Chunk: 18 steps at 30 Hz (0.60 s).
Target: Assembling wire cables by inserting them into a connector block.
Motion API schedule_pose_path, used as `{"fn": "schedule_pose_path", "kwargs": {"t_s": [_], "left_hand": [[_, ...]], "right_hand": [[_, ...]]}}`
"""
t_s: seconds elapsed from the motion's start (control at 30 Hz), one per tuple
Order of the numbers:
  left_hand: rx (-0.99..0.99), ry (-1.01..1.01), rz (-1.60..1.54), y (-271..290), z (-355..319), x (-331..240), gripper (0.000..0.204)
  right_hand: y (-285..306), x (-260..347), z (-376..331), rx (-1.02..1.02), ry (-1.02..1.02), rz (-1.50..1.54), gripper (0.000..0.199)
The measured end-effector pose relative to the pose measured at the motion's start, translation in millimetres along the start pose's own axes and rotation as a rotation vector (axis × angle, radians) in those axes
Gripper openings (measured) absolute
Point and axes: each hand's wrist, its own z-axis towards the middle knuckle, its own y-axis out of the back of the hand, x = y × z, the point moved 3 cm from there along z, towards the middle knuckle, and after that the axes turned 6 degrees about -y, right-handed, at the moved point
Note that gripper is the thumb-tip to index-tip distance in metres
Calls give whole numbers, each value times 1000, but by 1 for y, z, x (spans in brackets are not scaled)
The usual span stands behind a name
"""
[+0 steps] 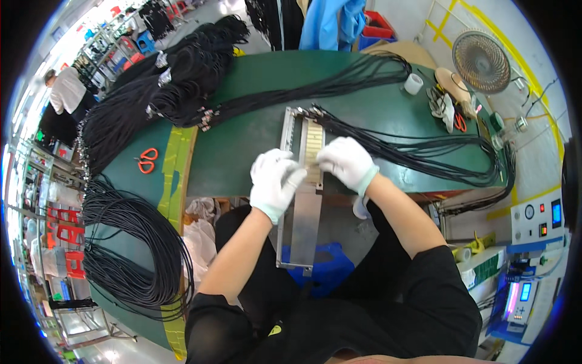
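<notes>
A long metal fixture (307, 221) with a row of brass-coloured slots (313, 144) lies across the table's front edge, its near end jutting out over my lap. My left hand (276, 185), in a white glove, is at the fixture's left side with fingers curled and thumb bent inward. On the right side, my gloved right hand (348, 164) has its fingertips pinched together at the edge of the slots. Anything small between the fingers of either hand is too hidden to name. Black cables (388, 145) run from the fixture's far end toward the right.
A large heap of black cables (182, 73) covers the back left, and a coil (130, 242) lies nearer. Orange-handled scissors (147, 161) rest beside a yellow-taped edge (176, 164). At the right are a fan (482, 60), a white tape roll (413, 84) and a control box (536, 218).
</notes>
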Motion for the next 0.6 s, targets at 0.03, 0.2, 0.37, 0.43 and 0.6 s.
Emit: {"fn": "schedule_pose_path", "kwargs": {"t_s": [0.03, 0.2, 0.37, 0.43, 0.6], "left_hand": [[-8, -21, -23, -1, -2, 1, 14], [37, 13, -125, 3, -11, 0, 11], [1, 34, -241, 11, -13, -4, 10], [-83, 101, -289, 16, -19, 7, 7], [-101, 113, -49, 24, -21, 12, 7]], "right_hand": [[-4, 8, 1, 32, -8, -28, 13], [-6, 30, 2, 118, -220, 254, 22], [-4, 20, -9, 193, -309, 204, 21], [12, 9, -8, 222, -351, 181, 20], [9, -5, -20, 143, -296, 334, 21]]}}
